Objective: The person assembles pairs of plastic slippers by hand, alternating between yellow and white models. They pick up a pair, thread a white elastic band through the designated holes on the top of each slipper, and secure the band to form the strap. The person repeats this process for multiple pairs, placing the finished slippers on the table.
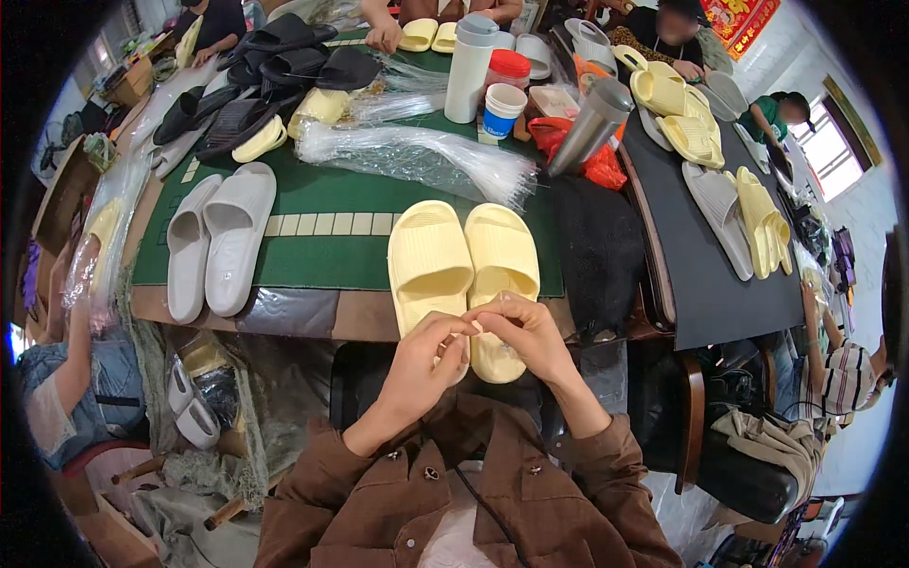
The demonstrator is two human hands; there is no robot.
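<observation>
A pair of pale yellow slide slippers, the left slipper (pixel 431 256) and the right slipper (pixel 503 251), lies side by side in front of me, heels reaching past the table's near edge. Above the heels, my left hand (pixel 423 363) and my right hand (pixel 532 343) meet with thumbs and fingertips pinched together. Whatever is between the fingertips is too small to make out. Both hands partly cover the heel ends. To the left, a pair of grey slippers (pixel 239 232) rests on the table's green mat (pixel 322 257).
Clear plastic bags (pixel 417 161) lie beyond the slippers. A heap of black slippers (pixel 275 71) stands far left. A white bottle (pixel 471 71), a paper cup (pixel 502 112) and a steel tumbler (pixel 592 123) stand at the back. More slippers lie on the black table (pixel 696 222) at right; several people sit around.
</observation>
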